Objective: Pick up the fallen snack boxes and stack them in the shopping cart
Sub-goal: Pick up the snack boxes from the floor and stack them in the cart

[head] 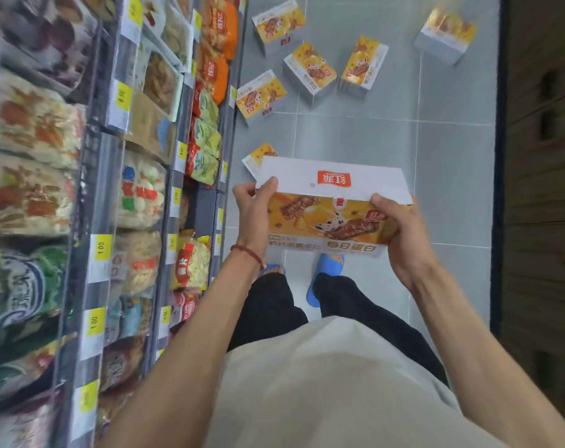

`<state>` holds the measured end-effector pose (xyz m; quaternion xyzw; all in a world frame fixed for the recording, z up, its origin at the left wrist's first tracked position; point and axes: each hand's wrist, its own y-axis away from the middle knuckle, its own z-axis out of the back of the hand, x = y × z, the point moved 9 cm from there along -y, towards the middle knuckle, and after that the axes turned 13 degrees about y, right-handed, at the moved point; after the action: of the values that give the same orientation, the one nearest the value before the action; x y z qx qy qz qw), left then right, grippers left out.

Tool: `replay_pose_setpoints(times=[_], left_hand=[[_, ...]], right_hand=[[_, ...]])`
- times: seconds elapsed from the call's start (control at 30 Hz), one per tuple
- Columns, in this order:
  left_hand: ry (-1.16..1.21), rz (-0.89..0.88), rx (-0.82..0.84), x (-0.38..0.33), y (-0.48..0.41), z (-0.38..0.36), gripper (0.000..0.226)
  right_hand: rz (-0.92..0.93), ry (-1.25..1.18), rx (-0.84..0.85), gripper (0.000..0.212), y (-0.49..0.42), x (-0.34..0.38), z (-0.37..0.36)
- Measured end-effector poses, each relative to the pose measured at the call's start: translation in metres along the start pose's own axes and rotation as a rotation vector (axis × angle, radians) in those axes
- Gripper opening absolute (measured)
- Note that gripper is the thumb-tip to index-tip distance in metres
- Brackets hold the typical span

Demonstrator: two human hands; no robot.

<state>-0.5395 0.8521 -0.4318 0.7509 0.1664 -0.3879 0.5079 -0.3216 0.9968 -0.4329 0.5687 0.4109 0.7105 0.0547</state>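
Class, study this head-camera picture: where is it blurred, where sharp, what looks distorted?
Head view: shelf snack bags at left are motion-blurred; the held snack box, left hand and right hand are sharp; the far floor box top right is soft; the wide angle bows the shelf rails.

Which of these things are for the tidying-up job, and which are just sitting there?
For the job:
- snack box, gripped by the left hand and right hand
- fallen boxes scattered on the floor
- no cart is in view

Just there:
- shelved snack bags
- yellow price tags
- blue slippers on the person's feet
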Motion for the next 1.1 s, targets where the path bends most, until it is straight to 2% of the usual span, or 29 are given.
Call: replay_pose_setpoints(times=[0.07,0.17,0.37,0.5,0.7,0.9,1.1], left_hand=[[-0.011,0.007,0.084,-0.002,0.001,-0.004,0.036],[-0.078,0.018,0.251,-0.009,0.003,-0.011,0.061],[-0.24,0.062,0.449,-0.023,0.021,-0.006,0.071],[-0.277,0.136,0.593,-0.024,0.045,-0.026,0.062],[-0.367,0.216,0.754,0.01,0.107,-0.061,0.051],[-0.479,0.278,0.932,0.069,0.184,-0.089,0.051],[-0.639,0.268,1.096,0.146,0.28,-0.112,0.047]], right_hand=[[0.022,-0.027,-0.059,0.078,0.014,-0.003,0.002],[0.048,-0.084,-0.167,0.08,0.039,-0.013,0.001],[0.074,-0.264,-0.292,0.078,0.098,-0.046,-0.022],[0.116,-0.357,-0.373,0.069,0.145,-0.066,-0.028],[0.136,-0.407,-0.582,0.067,0.22,-0.103,0.003],[0.155,-0.459,-0.76,0.06,0.299,-0.146,0.044],[0.191,-0.544,-0.903,0.06,0.394,-0.21,0.093]])
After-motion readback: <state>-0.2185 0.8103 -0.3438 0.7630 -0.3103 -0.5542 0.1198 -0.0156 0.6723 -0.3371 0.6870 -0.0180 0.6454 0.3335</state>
